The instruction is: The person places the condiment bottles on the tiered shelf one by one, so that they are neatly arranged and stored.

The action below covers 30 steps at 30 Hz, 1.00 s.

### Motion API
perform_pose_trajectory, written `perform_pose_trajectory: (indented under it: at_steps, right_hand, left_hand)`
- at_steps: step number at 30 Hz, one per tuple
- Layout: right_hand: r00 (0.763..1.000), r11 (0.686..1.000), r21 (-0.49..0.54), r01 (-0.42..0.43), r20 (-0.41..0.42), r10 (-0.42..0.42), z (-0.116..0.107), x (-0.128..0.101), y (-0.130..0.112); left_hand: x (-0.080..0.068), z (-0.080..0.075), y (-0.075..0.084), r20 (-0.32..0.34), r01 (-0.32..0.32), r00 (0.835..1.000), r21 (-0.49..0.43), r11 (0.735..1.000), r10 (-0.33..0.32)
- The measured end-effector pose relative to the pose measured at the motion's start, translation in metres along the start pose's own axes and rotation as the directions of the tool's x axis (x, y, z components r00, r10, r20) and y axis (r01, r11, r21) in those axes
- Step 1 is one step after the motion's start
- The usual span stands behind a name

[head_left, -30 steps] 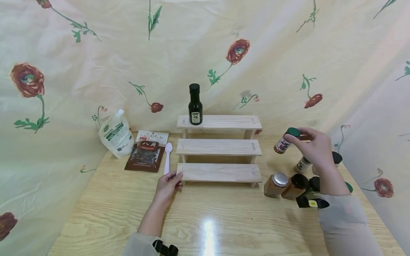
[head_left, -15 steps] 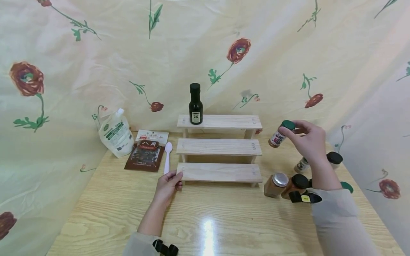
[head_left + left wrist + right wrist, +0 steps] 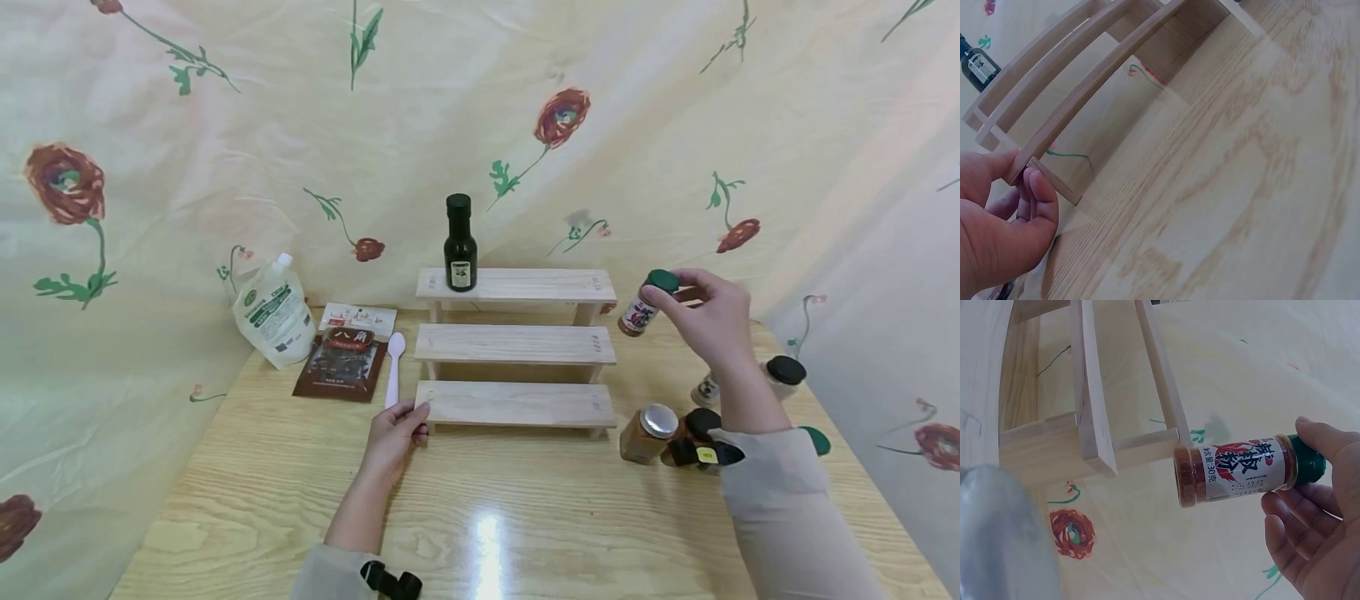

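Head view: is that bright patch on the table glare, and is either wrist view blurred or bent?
Head view: yes, a lamp glare on the table near the front edge. Left wrist view: the straight wooden rack bows into curves. Right wrist view: a grey blurred blob fills the lower left; the spice jar label stays sharp.

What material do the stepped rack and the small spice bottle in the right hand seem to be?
Stepped rack: pale unfinished wood, matte, with visible grain.
Spice bottle: clear glass or plastic, unclear which; the reddish powder shows through, with a paper-like label and a green cap, probably plastic.
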State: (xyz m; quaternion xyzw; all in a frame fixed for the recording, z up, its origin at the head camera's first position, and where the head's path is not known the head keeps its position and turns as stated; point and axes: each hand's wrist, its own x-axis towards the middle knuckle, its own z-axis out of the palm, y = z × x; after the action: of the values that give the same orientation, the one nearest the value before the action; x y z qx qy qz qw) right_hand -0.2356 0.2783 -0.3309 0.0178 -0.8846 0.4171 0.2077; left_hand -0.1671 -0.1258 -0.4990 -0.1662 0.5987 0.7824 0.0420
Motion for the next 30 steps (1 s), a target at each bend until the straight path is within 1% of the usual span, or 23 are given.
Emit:
perform_pose_trajectory:
  at_steps: [5,11,15,22,26,30]
  right_hand:
    - [0.999,0.999,0.020,0.042,-0.011,-0.041,0.004,0.004,-0.006]
    - [0.997,0.997,0.011,0.074,-0.018,-0.074,0.009,0.009,-0.015]
    - [0.996,0.996,0.016,0.091,-0.005,-0.091,0.014,0.012,-0.021]
    - [0.990,0.989,0.058,0.138,0.010,-0.139,0.026,0.017,-0.028]
    - [0.985,0.984,0.056,0.168,0.035,-0.170,0.036,0.019,-0.036]
    - [0.980,0.981,0.055,0.188,0.055,-0.191,0.044,0.021,-0.045]
  left_hand:
    - [0.002,0.000,0.000,-0.004,0.004,1.000,0.004,1.000,-0.004]
    - [0.002,-0.001,-0.001,-0.002,0.009,1.000,0.007,1.000,-0.009]
    - [0.002,-0.001,0.000,0.001,0.011,1.000,0.009,1.000,-0.011]
    - [0.002,-0.001,0.002,0.012,-0.002,1.000,0.012,1.000,0.002]
    - [0.001,-0.001,0.002,0.014,-0.011,1.000,0.005,1.000,0.011]
    - [0.000,-0.002,0.001,0.015,-0.007,1.000,0.002,1.000,0.007]
